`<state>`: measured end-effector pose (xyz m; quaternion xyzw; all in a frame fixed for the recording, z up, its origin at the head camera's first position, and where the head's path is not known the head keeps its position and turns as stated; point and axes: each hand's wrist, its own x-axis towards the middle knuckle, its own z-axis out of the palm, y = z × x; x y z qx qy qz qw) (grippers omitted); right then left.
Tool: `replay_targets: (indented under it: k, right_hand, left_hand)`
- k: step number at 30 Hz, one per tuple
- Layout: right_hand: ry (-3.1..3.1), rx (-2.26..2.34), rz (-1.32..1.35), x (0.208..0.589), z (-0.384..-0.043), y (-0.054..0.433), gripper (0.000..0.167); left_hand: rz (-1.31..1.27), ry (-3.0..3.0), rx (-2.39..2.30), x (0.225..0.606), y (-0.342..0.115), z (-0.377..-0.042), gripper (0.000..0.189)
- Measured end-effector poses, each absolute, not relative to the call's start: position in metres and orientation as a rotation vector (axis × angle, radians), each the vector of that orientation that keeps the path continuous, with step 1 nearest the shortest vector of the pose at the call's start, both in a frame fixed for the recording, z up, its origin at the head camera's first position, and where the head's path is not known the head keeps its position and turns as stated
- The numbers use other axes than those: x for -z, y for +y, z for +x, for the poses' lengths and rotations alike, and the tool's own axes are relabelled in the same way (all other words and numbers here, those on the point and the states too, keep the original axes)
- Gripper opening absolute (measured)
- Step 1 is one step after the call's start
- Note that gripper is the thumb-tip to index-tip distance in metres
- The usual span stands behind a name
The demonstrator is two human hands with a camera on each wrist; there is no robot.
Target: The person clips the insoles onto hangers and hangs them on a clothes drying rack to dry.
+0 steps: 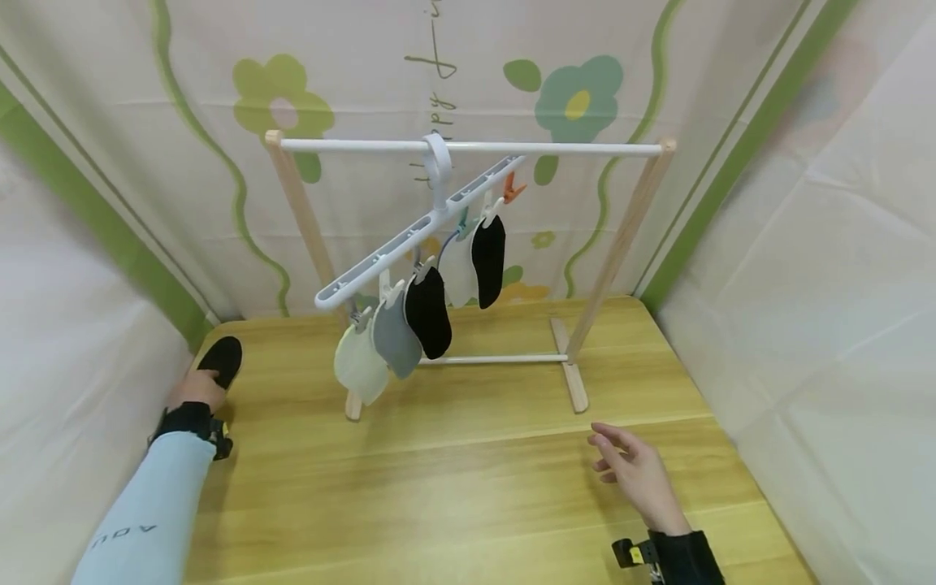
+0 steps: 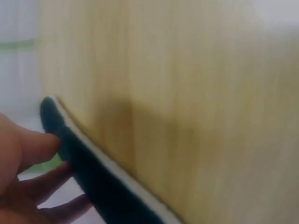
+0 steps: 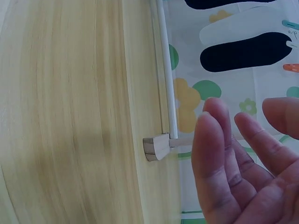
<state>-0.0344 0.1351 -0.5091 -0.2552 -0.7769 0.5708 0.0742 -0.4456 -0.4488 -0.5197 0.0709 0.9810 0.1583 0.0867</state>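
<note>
At the far left of the table, my left hand (image 1: 201,390) holds a black insole (image 1: 222,360) by its edge. In the left wrist view the insole (image 2: 100,175) shows a dark face and a thin white layer, with thumb and fingers at its side. My right hand (image 1: 638,471) hovers on the right over the table, fingers loosely bent and holding nothing. Between the hands, a light grey hanger (image 1: 409,236) carries clipped insoles: a pale cream one (image 1: 361,366), a grey one (image 1: 397,337), a black one (image 1: 429,313), a white one (image 1: 457,272) and another black one (image 1: 488,262).
The hanger hooks over the white top bar (image 1: 556,149) of a wooden-legged rack (image 1: 617,244), slanting toward me at its left end. An orange clip (image 1: 513,188) hangs near its far end. Printed fabric (image 1: 468,73) encloses the wooden table (image 1: 468,487) at the back and sides.
</note>
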Motion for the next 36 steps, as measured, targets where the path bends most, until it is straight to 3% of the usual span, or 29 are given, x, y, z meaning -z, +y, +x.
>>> replay_targets:
  k: [11, 19, 30, 36]
  right_hand:
    - [-2.315, -1.757, -0.755, 0.508, -0.032, 0.135, 0.044]
    - [-2.305, -1.775, -0.760, 0.512, -0.031, 0.133, 0.043]
    - [-2.317, -1.767, -0.759, 0.511, -0.030, 0.130, 0.042]
    - [-2.335, -1.756, -0.760, 0.512, -0.027, 0.129, 0.041]
  left_hand:
    - [-0.055, 2.970, -0.647, 0.517, -0.445, -0.438, 0.062]
    - [-0.031, 2.948, -0.808, 0.519, -0.453, -0.439, 0.073]
    - [-0.042, 2.888, -1.127, 0.501, -0.442, -0.408, 0.052]
    - [-0.112, 2.890, -1.278, 0.492, -0.433, -0.381, 0.052]
